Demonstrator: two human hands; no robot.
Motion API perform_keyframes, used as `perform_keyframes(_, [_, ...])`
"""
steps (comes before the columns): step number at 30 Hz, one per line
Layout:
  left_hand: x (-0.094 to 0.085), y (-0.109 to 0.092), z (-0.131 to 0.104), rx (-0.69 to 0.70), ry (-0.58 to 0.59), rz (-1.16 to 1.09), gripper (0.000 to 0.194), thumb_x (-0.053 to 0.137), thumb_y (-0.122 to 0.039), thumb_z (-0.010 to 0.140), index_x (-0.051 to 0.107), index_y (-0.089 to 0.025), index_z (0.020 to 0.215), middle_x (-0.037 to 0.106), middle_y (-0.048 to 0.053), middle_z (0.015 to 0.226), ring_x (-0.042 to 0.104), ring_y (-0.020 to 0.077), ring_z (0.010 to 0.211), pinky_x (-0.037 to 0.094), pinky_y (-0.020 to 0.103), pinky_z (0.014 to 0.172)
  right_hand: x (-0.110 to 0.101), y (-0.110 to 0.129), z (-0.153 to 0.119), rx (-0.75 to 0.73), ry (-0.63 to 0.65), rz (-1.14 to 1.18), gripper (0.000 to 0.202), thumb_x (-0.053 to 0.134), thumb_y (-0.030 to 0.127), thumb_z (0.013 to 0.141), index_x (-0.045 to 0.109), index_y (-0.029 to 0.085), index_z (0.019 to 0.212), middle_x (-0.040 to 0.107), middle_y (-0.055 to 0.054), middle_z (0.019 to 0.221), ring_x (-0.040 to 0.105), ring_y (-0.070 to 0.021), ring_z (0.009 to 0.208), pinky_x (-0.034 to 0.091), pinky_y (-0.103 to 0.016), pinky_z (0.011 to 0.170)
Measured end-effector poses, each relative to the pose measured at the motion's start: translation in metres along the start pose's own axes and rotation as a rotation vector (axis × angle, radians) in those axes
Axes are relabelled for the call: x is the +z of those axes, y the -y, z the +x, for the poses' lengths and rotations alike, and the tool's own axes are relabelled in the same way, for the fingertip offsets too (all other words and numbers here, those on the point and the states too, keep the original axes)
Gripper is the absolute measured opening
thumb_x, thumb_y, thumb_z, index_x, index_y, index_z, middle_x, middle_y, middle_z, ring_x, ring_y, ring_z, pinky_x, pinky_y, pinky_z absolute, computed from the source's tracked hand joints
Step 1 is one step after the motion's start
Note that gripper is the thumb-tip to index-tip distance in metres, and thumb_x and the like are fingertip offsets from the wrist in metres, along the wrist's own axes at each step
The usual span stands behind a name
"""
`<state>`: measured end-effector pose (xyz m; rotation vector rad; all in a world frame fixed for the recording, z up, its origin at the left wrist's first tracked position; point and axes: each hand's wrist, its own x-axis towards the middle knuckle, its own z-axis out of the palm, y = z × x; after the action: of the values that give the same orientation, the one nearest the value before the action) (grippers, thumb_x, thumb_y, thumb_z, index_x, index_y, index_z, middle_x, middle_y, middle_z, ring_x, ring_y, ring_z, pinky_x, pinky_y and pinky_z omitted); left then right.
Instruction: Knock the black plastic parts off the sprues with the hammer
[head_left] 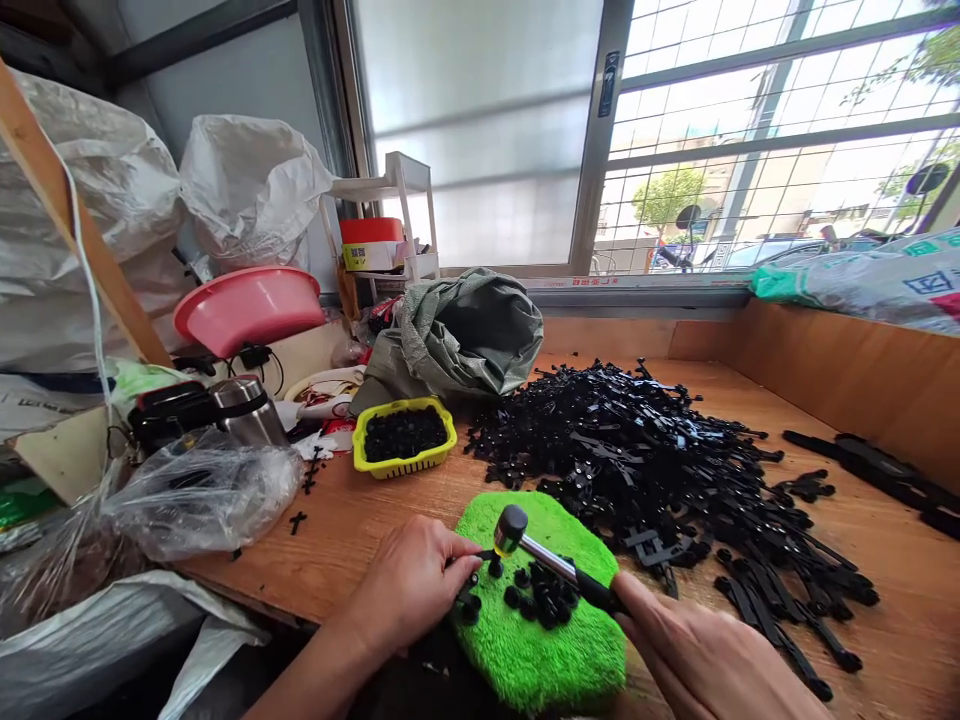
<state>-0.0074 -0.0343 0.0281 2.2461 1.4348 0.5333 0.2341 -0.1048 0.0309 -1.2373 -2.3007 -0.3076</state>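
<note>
Left hand (416,575) is pinching a black part (486,554), apparently steadying it over green cloth (555,665); right hand (705,640) is gripping a mallet (551,558).

Brown wooden tabletop (341,525), daylit metal-framed sliding window (480,130) beyond far edge, pale grey wall (225,85) beyond far left corner

Free tabletop (371,503) between left hand (416,575) and yellow basket (405,466), piled black parts (622,440) blocking beyond right hand (697,640)
</note>
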Motion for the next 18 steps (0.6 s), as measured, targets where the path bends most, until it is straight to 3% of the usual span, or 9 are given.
perform_keyframes(2, [-0.002, -0.002, 0.0, -0.002, -0.008, 0.035, 0.025, 0.051, -0.036, 0.076, 0.07, -0.028, 0.089, 0.071, 0.006, 0.074, 0.056, 0.0169, 0.059, 0.027, 0.024, 0.053, 0.002, 0.001, 0.001, 0.028, 0.011, -0.01, 0.033, 0.015, 0.019, 0.091, 0.047, 0.022, 0.083, 0.066, -0.01, 0.081, 0.064, -0.0205, 0.063, 0.044, -0.024, 0.045])
perform_keyframes(6, [-0.007, -0.007, 0.0, 0.007, 0.053, 0.132, 0.026, 0.047, -0.034, 0.078, 0.07, -0.028, 0.087, 0.07, 0.004, 0.071, 0.056, 0.0158, 0.062, 0.027, 0.023, 0.054, 0.012, -0.002, -0.002, 0.01, 0.09, -0.052, 0.028, 0.02, 0.014, 0.086, 0.047, 0.021, 0.079, 0.055, -0.001, 0.049, 0.054, -0.0209, 0.037, 0.034, -0.028, 0.033])
perform_keyframes(10, [-0.012, -0.012, 0.0, -0.005, 0.082, 0.172, 0.026, 0.046, -0.033, 0.078, 0.069, -0.029, 0.09, 0.07, 0.003, 0.075, 0.056, 0.0156, 0.064, 0.028, 0.023, 0.055, 0.015, -0.004, -0.003, 0.023, 0.042, -0.042, 0.029, 0.02, 0.017, 0.09, 0.048, 0.017, 0.09, 0.064, -0.007, 0.07, 0.062, -0.0217, 0.057, 0.04, -0.027, 0.042])
perform_keyframes(14, [-0.01, -0.011, 0.002, 0.015, 0.073, 0.174, 0.025, 0.048, -0.03, 0.076, 0.071, -0.026, 0.084, 0.068, 0.003, 0.068, 0.054, 0.0154, 0.062, 0.027, 0.023, 0.054, 0.016, -0.001, -0.002, 0.038, 0.065, -0.043, 0.028, 0.025, 0.017, 0.087, 0.052, 0.019, 0.082, 0.057, -0.002, 0.052, 0.056, -0.0216, 0.042, 0.037, -0.027, 0.036])
perform_keyframes(16, [-0.007, -0.006, 0.003, 0.031, 0.077, 0.102, 0.025, 0.048, -0.03, 0.076, 0.072, -0.023, 0.078, 0.066, 0.002, 0.064, 0.053, 0.0146, 0.061, 0.027, 0.023, 0.054, 0.015, -0.001, -0.003, 0.047, 0.057, -0.043, 0.033, 0.024, 0.022, 0.089, 0.055, 0.02, 0.079, 0.06, -0.004, 0.055, 0.057, -0.0225, 0.044, 0.039, -0.028, 0.036])
perform_keyframes(18, [-0.003, 0.003, 0.003, 0.015, 0.078, -0.071, 0.027, 0.048, -0.032, 0.076, 0.071, -0.018, 0.073, 0.065, 0.002, 0.063, 0.052, 0.0141, 0.061, 0.029, 0.022, 0.055, 0.013, -0.004, -0.007, 0.075, 0.024, -0.034, 0.04, 0.019, 0.028, 0.093, 0.058, 0.02, 0.086, 0.065, -0.007, 0.072, 0.062, -0.022, 0.058, 0.044, -0.026, 0.043])
